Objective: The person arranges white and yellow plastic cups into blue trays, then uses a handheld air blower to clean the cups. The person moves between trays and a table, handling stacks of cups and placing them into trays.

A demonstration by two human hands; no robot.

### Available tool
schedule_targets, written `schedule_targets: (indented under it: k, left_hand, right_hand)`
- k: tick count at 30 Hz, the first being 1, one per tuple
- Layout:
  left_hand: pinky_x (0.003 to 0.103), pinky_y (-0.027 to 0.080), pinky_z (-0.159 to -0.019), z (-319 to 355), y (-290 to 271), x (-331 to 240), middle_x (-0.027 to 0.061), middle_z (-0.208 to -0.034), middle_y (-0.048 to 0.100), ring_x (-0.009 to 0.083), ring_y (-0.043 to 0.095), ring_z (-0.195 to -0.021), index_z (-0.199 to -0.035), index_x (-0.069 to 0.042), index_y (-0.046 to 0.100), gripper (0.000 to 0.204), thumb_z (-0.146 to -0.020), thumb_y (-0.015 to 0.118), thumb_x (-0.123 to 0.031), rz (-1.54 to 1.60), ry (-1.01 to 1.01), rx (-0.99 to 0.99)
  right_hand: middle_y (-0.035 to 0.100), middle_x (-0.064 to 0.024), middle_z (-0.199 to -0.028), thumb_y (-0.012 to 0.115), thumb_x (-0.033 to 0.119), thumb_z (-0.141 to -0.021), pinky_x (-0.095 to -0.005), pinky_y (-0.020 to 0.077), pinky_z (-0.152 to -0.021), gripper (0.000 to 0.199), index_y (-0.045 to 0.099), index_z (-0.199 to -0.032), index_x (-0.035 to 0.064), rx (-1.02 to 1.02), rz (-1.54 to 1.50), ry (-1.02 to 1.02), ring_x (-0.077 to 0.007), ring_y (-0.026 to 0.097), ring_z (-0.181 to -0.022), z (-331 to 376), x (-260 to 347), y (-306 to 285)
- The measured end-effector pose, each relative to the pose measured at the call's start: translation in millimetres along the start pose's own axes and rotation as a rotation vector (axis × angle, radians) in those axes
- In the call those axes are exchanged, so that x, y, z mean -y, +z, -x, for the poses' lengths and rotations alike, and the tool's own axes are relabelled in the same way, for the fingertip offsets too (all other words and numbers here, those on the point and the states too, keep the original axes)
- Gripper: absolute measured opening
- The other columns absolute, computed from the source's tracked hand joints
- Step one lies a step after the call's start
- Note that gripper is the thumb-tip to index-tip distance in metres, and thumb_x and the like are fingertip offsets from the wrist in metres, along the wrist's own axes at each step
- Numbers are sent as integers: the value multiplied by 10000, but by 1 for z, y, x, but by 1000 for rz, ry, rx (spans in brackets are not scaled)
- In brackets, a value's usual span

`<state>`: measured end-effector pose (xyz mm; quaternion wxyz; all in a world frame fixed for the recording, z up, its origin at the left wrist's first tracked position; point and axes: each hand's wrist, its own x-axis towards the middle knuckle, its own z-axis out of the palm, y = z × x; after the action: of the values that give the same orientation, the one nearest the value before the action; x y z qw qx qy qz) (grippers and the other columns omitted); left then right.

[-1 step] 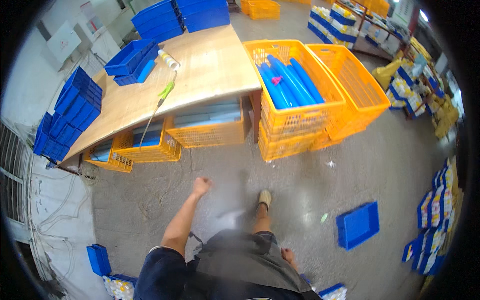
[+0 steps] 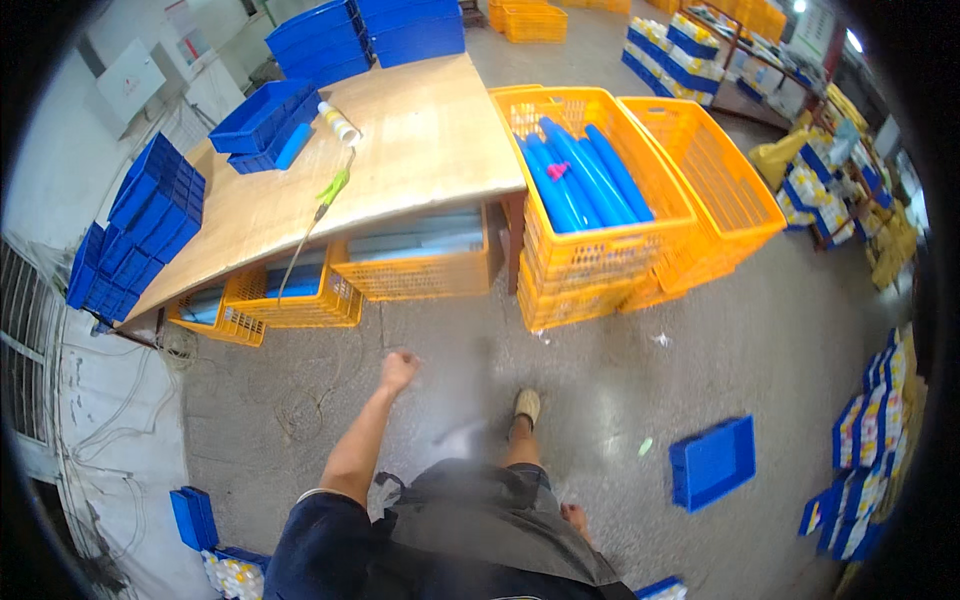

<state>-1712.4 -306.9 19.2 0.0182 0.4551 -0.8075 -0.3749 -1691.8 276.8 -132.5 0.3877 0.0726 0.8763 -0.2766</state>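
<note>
My left hand point(image 2: 400, 371) is held out over the floor in front of me, fingers curled into a loose fist with nothing visible in it. It is nearest to the wooden table point(image 2: 420, 130) and the orange crates under it, touching neither. Low at my right side, my right hand point(image 2: 575, 520) shows only in part beside my grey apron point(image 2: 490, 520); its fingers look curled, and I see nothing in them. On the table lie a green-handled tool with a cord point(image 2: 333, 190), a white and yellow roll point(image 2: 338, 122) and blue bins point(image 2: 262, 118).
Stacked orange crates point(image 2: 610, 250), the front one holding blue rolls point(image 2: 585, 180), stand right of the table. A blue bin point(image 2: 713, 464) sits on the floor to my right. More filled blue bins point(image 2: 865, 430) line the right side. Cables point(image 2: 120, 440) hang along the left wall.
The table, crates and floor bin sit slightly lower in the view. Both hands keep nearly the same pose.
</note>
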Motion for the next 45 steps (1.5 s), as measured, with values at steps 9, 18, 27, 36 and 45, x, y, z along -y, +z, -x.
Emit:
schedule_targets:
  k: [9,18,27,36,45]
  left_hand:
    - [436,487,-942,-256,-137,-108,239,-1092,669,400,623,-1056,-1092,26,661,346,-810,711,-168,-40,207,-578]
    - [472,424,-1020,-578,-252,-147,230,-1304,511,419,485,-1193,-1291,14,499,585,-751,708,-67,-320,376,-883]
    - [456,472,-1006,-695,-281,-102,237,-1338,480,417,486,-1235,-1209,4,519,400,-828,631,-40,-458,400,-649]
    - [419,473,-898,-546,-318,-156,221,-1133,555,339,565,-1027,-1243,37,541,310,-984,459,-113,693,215,-451]
    - [362,531,-825,-246,-188,-298,167,-1063,651,236,621,-928,-1105,69,650,265,-850,577,68,364,774,528]
  right_hand:
    - [705,-153,-842,629,286,-903,-394,519,-716,354,694,-972,-55,59,112,-63,-263,672,-793,-174,181,-96]
    - [676,-78,-904,571,259,-967,-321,517,-598,270,621,-1043,4,-195,-364,3,-160,641,-713,-170,423,-99]
    - [680,-136,-748,622,292,-905,-390,529,-603,356,666,-955,-57,32,-288,425,-244,673,-696,-97,415,3]
    - [692,-187,-949,610,357,-933,-429,511,-769,370,660,-1066,15,-258,-129,105,-325,666,-881,-85,529,15]
    - [472,-189,-1417,707,331,-835,-499,360,-1079,734,403,-1430,25,-777,-91,-510,-340,446,-1324,68,634,-51]
